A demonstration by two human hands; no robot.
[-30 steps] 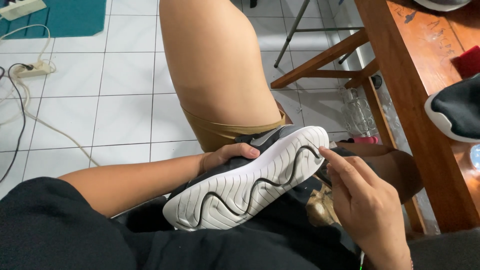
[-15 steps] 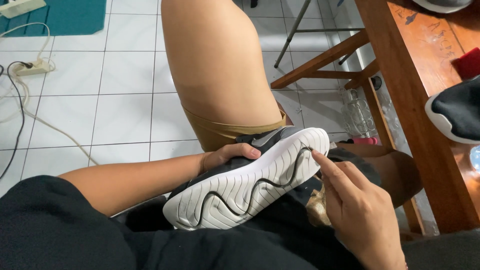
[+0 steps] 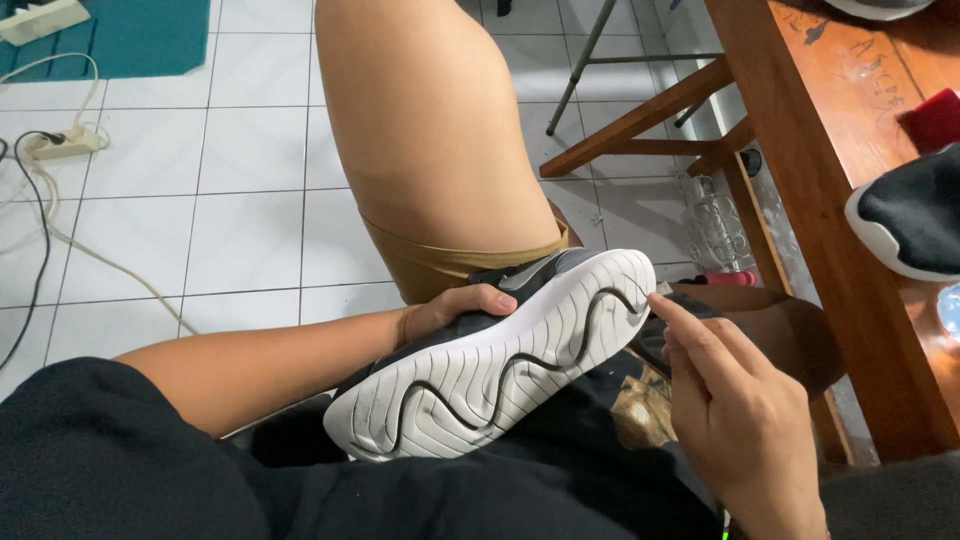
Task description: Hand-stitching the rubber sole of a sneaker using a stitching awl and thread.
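We sit in a home room, judging by its white tiled floor [image 3: 250, 150], a teal mat [image 3: 130, 35], a power strip [image 3: 65, 145] trailing cables, and a worn wooden table [image 3: 830, 180] beside us.

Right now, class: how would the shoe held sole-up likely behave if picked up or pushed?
The shoe is probably light: the left hand alone steadies it. Its grooved white sole looks bendy and grippy, unlikely to slide. The right hand touches its toe end.

Wooden table [image 3: 800, 130] (worn top) bears a dark shoe [image 3: 910, 215]; cables [image 3: 60, 240] cross the tiled floor [image 3: 250, 150].
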